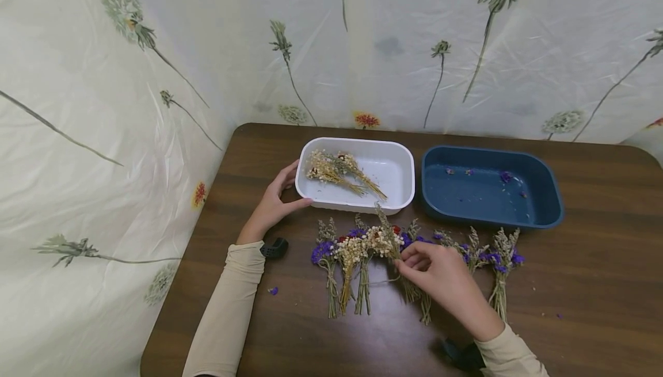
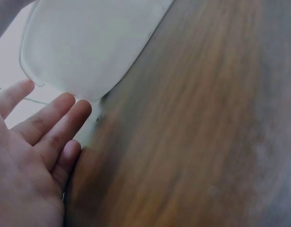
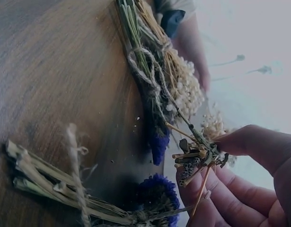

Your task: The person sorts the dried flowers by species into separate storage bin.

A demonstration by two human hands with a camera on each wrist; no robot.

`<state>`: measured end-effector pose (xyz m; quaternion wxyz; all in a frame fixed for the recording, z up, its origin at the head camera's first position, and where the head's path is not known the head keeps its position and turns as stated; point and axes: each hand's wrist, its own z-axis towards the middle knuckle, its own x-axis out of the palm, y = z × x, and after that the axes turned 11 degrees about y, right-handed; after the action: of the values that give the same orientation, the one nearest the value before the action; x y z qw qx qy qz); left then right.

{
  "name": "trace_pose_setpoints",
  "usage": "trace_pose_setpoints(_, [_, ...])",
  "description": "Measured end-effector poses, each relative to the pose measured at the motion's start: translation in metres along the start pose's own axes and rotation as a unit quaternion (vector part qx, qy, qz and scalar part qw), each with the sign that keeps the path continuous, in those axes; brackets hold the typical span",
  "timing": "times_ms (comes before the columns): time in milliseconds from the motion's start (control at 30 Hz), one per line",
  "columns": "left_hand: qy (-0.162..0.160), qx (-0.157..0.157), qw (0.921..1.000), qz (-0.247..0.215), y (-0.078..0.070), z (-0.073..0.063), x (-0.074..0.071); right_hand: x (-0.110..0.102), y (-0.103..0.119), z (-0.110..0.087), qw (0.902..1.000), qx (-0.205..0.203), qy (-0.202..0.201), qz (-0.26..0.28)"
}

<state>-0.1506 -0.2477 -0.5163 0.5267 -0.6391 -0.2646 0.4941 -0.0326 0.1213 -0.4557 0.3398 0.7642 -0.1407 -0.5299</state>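
My left hand rests against the left end of the white tray, its thumb at the near corner. In the left wrist view its fingers are fairly straight, with tips touching the tray's end wall. Two or so dried flower bunches lie inside that tray. Over the row on the table, my right hand pinches a dried flower bunch between thumb and fingers. Its cut stem ends face the right wrist camera. Beneath and beside it lie twine-tied bunches, one with cream flowers and one with purple flowers.
A dark blue tray with a few loose purple petals stands right of the white one. Further tied bunches lie right of my right hand. A fallen purple floret is near my left forearm. Patterned curtains hang behind and left.
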Motion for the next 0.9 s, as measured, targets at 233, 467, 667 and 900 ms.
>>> trace_pose_setpoints(233, [0.000, 0.000, 1.0000, 0.001, 0.001, 0.000, 0.000, -0.003, 0.000, 0.002, 0.9995, -0.025, -0.014, 0.010])
trace_pose_setpoints(467, [-0.001, -0.004, 1.0000, -0.005, 0.003, 0.001, 0.000, -0.007, -0.001, 0.003, 0.9987, -0.043, -0.025, 0.010])
trace_pose_setpoints(667, [0.004, -0.015, 0.9997, -0.019, -0.001, 0.002, 0.000, -0.009, -0.002, 0.005, 0.9976, -0.059, -0.036, 0.005])
trace_pose_setpoints(900, [0.007, -0.015, 0.9996, -0.023, -0.020, -0.002, 0.000, -0.011, -0.003, 0.009, 0.9950, -0.074, -0.066, -0.003])
